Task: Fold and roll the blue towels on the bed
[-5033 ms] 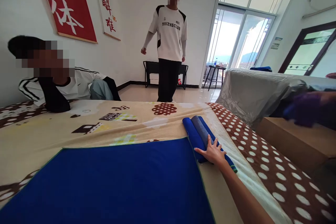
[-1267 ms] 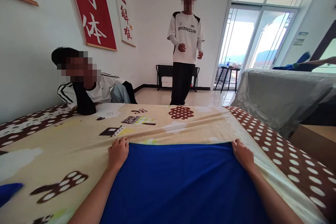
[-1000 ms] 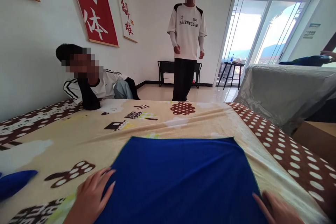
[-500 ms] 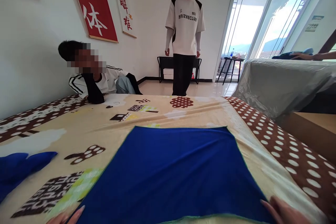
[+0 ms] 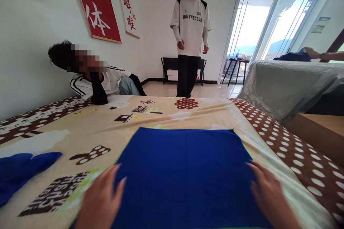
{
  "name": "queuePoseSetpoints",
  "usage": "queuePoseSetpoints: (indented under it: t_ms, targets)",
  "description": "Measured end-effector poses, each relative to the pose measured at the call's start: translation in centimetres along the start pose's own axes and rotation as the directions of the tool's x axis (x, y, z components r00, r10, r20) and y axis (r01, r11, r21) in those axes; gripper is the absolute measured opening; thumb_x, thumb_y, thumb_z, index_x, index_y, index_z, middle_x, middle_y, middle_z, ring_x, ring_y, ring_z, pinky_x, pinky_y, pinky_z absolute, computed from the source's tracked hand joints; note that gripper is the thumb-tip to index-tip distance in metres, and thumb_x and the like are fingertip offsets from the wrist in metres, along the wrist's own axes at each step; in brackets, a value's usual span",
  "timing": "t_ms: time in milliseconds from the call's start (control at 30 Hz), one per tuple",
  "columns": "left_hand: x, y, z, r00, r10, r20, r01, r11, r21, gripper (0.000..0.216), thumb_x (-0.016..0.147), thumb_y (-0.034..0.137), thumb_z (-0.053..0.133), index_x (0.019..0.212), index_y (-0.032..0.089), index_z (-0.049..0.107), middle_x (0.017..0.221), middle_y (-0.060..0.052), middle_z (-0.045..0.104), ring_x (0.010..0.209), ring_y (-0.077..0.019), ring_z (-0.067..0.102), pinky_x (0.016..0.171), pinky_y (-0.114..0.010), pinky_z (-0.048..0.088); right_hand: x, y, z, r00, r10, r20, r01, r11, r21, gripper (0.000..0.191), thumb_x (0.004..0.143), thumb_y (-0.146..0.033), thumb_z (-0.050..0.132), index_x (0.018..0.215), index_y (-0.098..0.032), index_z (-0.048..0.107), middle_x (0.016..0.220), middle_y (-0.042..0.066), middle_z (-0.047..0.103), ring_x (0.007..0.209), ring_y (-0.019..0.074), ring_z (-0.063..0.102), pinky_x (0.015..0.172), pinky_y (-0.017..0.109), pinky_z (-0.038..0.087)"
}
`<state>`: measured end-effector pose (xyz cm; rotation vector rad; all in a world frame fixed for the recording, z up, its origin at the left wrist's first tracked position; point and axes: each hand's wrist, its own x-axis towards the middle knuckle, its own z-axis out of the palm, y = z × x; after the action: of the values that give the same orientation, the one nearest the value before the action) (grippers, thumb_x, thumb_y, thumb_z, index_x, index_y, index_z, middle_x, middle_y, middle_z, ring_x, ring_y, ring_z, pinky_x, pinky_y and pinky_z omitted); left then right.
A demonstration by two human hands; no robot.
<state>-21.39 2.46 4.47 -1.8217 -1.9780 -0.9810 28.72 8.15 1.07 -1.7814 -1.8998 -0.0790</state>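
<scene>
Lying flat, blue cloth [image 5: 185, 179] — hands [image 5: 100, 193] [image 5: 271, 193] at side edges, patterned blanket [image 5: 88, 125] beneath

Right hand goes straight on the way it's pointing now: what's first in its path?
The blue cloth, most likely: the right hand points forward and inward across its right edge. Whether they already touch is unclear from this single view.

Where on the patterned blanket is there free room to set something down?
On the patterned blanket: beyond the flat blue cloth, right of the black-sleeved forearm; between that cloth and the crumpled blue cloth. Crowded: nearer, where the left hand and right hand overlap the flat blue cloth's sides.
</scene>
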Motion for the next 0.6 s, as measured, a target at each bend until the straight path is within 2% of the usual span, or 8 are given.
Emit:
queuePoseSetpoints:
  t_ms: [67, 133, 200, 267, 333, 433, 500, 600]
  targets:
    - [3.5, 6.0, 3.3, 0.976, 0.154, 0.152, -0.147, 0.987, -0.057, 0.058, 0.097, 0.045, 0.034, 0.154, 0.047, 0.025, 0.148, 0.006, 0.053, 0.135, -0.0227, 0.052, 0.112, -0.042, 0.044, 3.0, -8.0, 1.8, 0.976, -0.177, 0.125, 0.171, 0.984, 0.057, 0.059, 0.089, -0.033, 0.033, 0.147, -0.030, 0.044, 0.156, 0.002, 0.040, 0.143, 0.0266, 0.040, 0.117, 0.045, 0.033]
    - [6.7, 11.2, 7.7, 0.881, 0.298, 0.368, -0.264, 0.954, -0.139, 0.056, 0.098, 0.030, 0.033, 0.154, 0.030, 0.035, 0.160, 0.001, 0.037, 0.147, -0.0201, 0.036, 0.121, -0.037, 0.033, 6.2, -14.3, 4.6, 0.913, -0.317, 0.255, 0.295, 0.948, 0.123, 0.062, 0.094, -0.029, 0.034, 0.155, -0.021, 0.035, 0.164, 0.003, 0.026, 0.152, 0.0249, 0.023, 0.121, 0.043, 0.024]
    - [9.1, 14.4, 12.1, 0.835, 0.316, 0.450, -0.273, 0.949, -0.159, 0.055, 0.099, 0.024, 0.033, 0.153, 0.021, 0.037, 0.162, -0.007, 0.033, 0.151, -0.0216, 0.027, 0.123, -0.041, 0.026, 9.0, -18.2, 7.6, 0.887, -0.348, 0.303, 0.317, 0.937, 0.149, 0.060, 0.098, -0.024, 0.032, 0.157, -0.015, 0.030, 0.165, 0.007, 0.022, 0.153, 0.0225, 0.017, 0.123, 0.041, 0.018]
    - [10.4, 15.4, 15.6, 0.822, 0.273, 0.500, -0.234, 0.962, -0.140, 0.053, 0.101, 0.032, 0.041, 0.152, 0.018, 0.038, 0.161, -0.014, 0.033, 0.150, -0.0275, 0.028, 0.122, -0.050, 0.025, 11.3, -19.9, 10.2, 0.877, -0.343, 0.336, 0.306, 0.939, 0.158, 0.056, 0.101, -0.024, 0.035, 0.156, -0.013, 0.031, 0.163, 0.012, 0.027, 0.152, 0.0238, 0.022, 0.122, 0.045, 0.021]
    - [10.9, 14.7, 17.9, 0.816, 0.230, 0.531, -0.199, 0.973, -0.116, 0.057, 0.100, 0.042, 0.049, 0.151, 0.019, 0.039, 0.158, -0.016, 0.036, 0.147, -0.0310, 0.034, 0.120, -0.057, 0.026, 13.0, -19.9, 12.1, 0.860, -0.359, 0.362, 0.317, 0.933, 0.171, 0.052, 0.103, -0.031, 0.043, 0.152, -0.016, 0.037, 0.159, 0.013, 0.035, 0.148, 0.0258, 0.031, 0.120, 0.051, 0.024]
    - [11.3, 11.7, 19.4, 0.810, 0.208, 0.548, -0.186, 0.978, -0.096, 0.055, 0.099, 0.047, 0.051, 0.148, 0.023, 0.042, 0.157, -0.012, 0.038, 0.144, -0.0301, 0.038, 0.120, -0.059, 0.026, 15.1, -17.7, 13.5, 0.835, -0.393, 0.384, 0.348, 0.919, 0.182, 0.052, 0.100, -0.042, 0.051, 0.147, -0.021, 0.045, 0.155, 0.011, 0.041, 0.143, 0.0268, 0.038, 0.119, 0.055, 0.025]
    - [12.1, 8.5, 19.3, 0.818, 0.160, 0.553, -0.154, 0.986, -0.058, 0.054, 0.099, 0.047, 0.050, 0.148, 0.024, 0.043, 0.158, -0.011, 0.037, 0.145, -0.0301, 0.036, 0.120, -0.059, 0.025, 16.5, -14.5, 13.3, 0.852, -0.350, 0.388, 0.317, 0.937, 0.149, 0.052, 0.100, -0.045, 0.051, 0.146, -0.021, 0.047, 0.155, 0.011, 0.042, 0.143, 0.0272, 0.039, 0.119, 0.056, 0.025]
    - [14.0, 2.1, 18.1, 0.834, -0.010, 0.551, -0.031, 0.997, 0.065, 0.055, 0.099, 0.050, 0.049, 0.146, 0.022, 0.046, 0.157, -0.012, 0.039, 0.146, -0.0312, 0.035, 0.120, -0.061, 0.023, 18.2, -7.6, 11.9, 0.906, -0.178, 0.384, 0.178, 0.983, 0.035, 0.053, 0.101, -0.048, 0.048, 0.146, -0.020, 0.047, 0.154, 0.012, 0.042, 0.144, 0.0274, 0.038, 0.120, 0.056, 0.024]
